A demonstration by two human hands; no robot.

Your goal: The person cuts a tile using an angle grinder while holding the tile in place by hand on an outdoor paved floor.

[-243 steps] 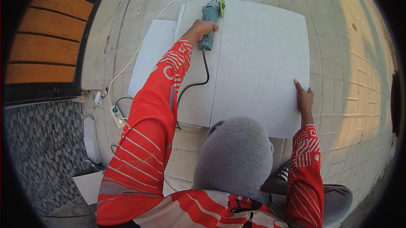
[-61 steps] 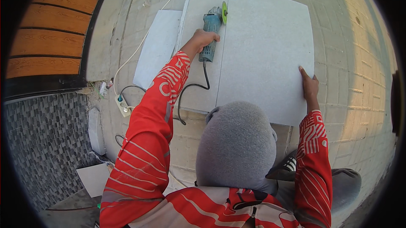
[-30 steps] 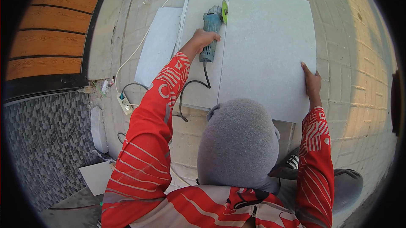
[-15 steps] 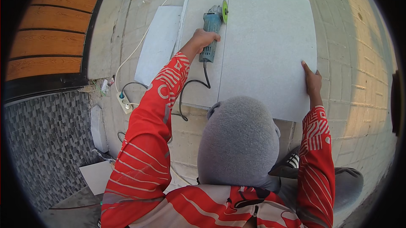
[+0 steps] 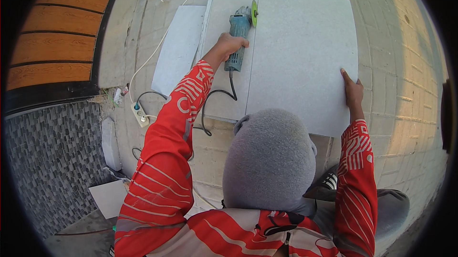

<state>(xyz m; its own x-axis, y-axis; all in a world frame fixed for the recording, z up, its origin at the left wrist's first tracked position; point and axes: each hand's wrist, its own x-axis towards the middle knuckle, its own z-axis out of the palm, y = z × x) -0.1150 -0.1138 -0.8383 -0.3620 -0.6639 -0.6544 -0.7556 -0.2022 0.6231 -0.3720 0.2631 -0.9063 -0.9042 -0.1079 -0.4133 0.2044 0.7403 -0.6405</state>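
A teal angle grinder [image 5: 239, 27] with a bright green disc [image 5: 254, 13] lies along a large light-grey tile [image 5: 305, 56]. My left hand [image 5: 230, 44] is wrapped round the grinder's body. The disc stands edge-on at a straight line that runs down the tile, near its far end. Whether the disc is spinning cannot be made out. At the tile's right edge, my right hand [image 5: 353, 92] grips the rim, a fingertip on the top face; its other fingers are partly hidden. A black cord [image 5: 217, 91] loops from the grinder's rear across the tile's left strip.
Another pale tile piece [image 5: 179, 49] lies left of the large tile. A white power strip [image 5: 140, 115] with plugs and a pale cable [image 5: 157, 49] rest on the paving. A grey cap [image 5: 269, 159] covers the tile's near edge. An orange-panelled door [image 5: 62, 32] stands at left.
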